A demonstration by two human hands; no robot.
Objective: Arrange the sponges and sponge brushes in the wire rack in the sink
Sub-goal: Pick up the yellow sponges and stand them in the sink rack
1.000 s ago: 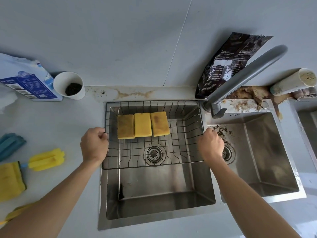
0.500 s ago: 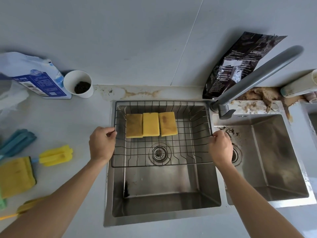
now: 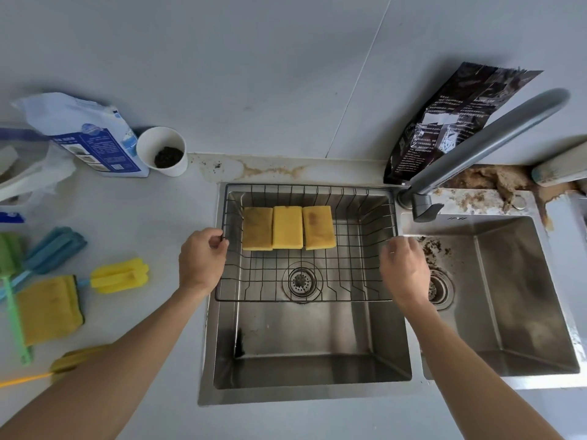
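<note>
A black wire rack [image 3: 305,186] sits across the far half of the left sink basin [image 3: 305,373]. Three yellow sponges [image 3: 287,227] lie side by side in its back left part. My left hand [image 3: 201,260] grips the rack's left rim. At the right rim my right hand [image 3: 405,271] is blurred, so its grip is unclear. On the counter to the left lie a yellow sponge brush [image 3: 119,276], a blue sponge brush [image 3: 54,249], a yellow sponge with a dark backing [image 3: 47,308], a green-handled brush [image 3: 14,312] and a yellow-handled brush [image 3: 73,360], partly behind my left arm.
A grey faucet [image 3: 482,144] reaches up over the right basin [image 3: 508,296], which is dirty around its drain. A white cup [image 3: 162,150] and a blue-and-white bag [image 3: 92,138] stand at the back left. A dark foil bag [image 3: 444,122] leans on the wall behind the faucet.
The view has shifted, showing more of the counter on the left. My left hand stays on the rack's rim. My right hand has turned blurry at the right rim.
</note>
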